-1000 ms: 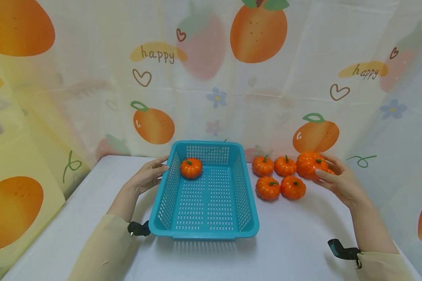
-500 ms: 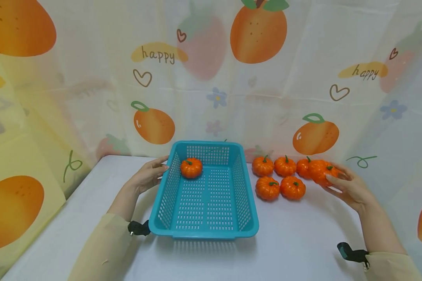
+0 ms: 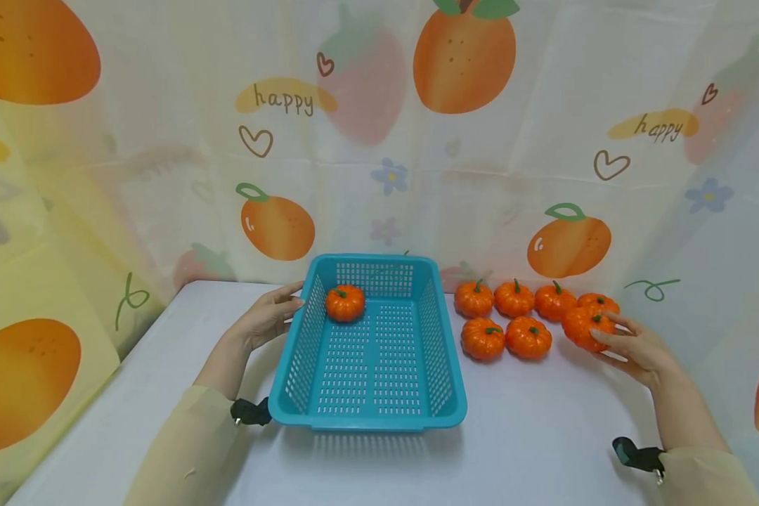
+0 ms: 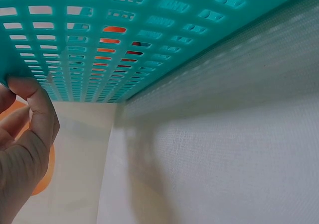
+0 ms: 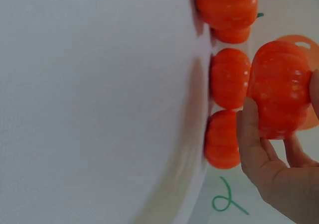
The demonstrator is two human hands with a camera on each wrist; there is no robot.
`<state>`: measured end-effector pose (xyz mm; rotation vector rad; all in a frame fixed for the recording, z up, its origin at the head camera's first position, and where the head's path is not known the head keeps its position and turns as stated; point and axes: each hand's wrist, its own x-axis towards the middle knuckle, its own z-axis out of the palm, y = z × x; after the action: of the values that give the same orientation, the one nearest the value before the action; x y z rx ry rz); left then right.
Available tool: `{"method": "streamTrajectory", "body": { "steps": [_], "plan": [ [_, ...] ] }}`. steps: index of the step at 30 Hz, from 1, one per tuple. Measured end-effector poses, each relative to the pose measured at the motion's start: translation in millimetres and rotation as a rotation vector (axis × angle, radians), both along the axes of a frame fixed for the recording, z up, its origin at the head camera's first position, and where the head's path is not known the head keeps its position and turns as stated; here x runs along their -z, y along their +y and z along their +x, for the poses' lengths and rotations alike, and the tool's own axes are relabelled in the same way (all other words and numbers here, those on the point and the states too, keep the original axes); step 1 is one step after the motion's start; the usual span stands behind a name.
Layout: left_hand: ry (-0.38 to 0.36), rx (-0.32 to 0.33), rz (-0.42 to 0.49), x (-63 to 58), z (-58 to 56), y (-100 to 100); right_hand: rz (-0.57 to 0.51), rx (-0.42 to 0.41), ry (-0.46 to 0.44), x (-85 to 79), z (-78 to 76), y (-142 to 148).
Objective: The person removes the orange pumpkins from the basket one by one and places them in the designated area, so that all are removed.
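Note:
My right hand (image 3: 632,349) holds a small orange toy pumpkin (image 3: 583,329) with a green stem, fingers and thumb round its sides. In the right wrist view this pumpkin (image 5: 280,87) is raised off the white table. Behind it, partly covered, sits another pumpkin (image 3: 601,302) at the right end of the back row. My left hand (image 3: 268,316) grips the left rim of a turquoise perforated basket (image 3: 367,420); the left wrist view shows its bent fingers (image 4: 40,102) at the rim. One pumpkin (image 3: 345,303) lies inside the basket, towards the back left.
Several more pumpkins stand right of the basket: a back row with one pumpkin (image 3: 514,299) in its middle, and two in front, including a pumpkin (image 3: 528,338). A fruit-printed curtain (image 3: 379,176) hangs behind the white table (image 3: 531,436).
My right hand has carried the held pumpkin rightward, then forward and down towards me, uncovering the pumpkins at the right of the back row. The left hand and basket have stayed put.

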<state>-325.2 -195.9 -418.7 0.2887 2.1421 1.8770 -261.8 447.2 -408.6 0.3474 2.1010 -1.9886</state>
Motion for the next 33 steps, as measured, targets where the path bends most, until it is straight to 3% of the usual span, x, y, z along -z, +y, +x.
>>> {"method": "streamTrajectory", "body": {
  "steps": [14, 21, 33],
  "plan": [
    [0.0, 0.001, -0.004, -0.5, 0.2, -1.0, 0.211, -0.05, -0.077, 17.3, -6.3, -0.2],
    [0.004, -0.017, -0.013, 2.2, -1.1, 0.4, 0.366, -0.077, -0.093, 20.6, -13.2, -4.7],
    [-0.001, -0.001, 0.002, -0.9, -0.6, -0.4, 0.352, -0.09, -0.099, 19.9, -15.9, -6.1]
  ]
}}
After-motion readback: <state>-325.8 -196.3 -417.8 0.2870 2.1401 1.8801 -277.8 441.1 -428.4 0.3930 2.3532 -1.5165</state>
